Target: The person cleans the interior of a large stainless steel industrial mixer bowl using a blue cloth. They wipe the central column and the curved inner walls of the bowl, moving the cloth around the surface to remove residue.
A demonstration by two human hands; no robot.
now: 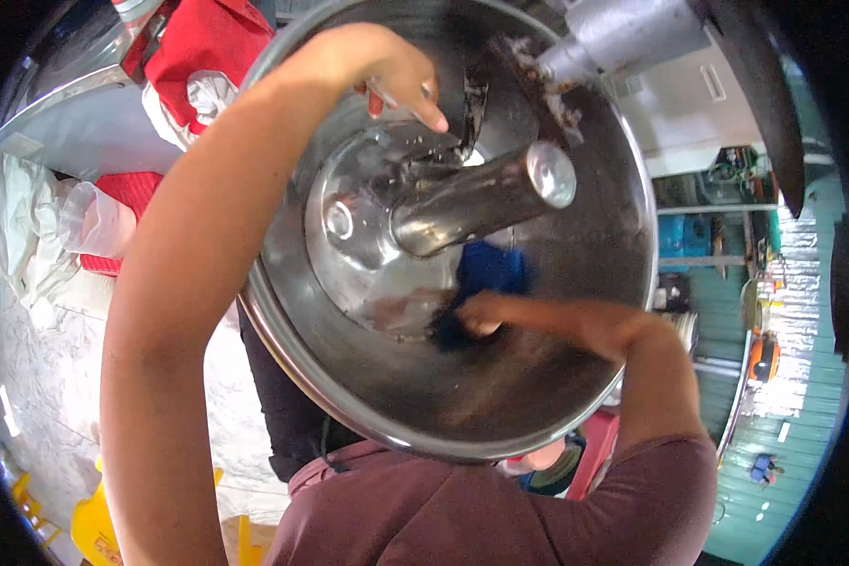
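A large stainless steel mixing bowl lies before me with a metal post standing at its centre. My right hand, blurred, is low inside the bowl on a dark blue cloth against the wall and floor. Part of the cloth is hidden under the fingers. My left hand hangs inside the far wall, index finger extended and the others bent, with nothing seen in it. Wet streaks and small pale bits mark the bowl floor.
A mixer arm with a residue-covered metal part reaches over the far right rim. At left are a red cloth, a translucent plastic tub and a white plastic bag. A yellow container stands at lower left; shelving is at right.
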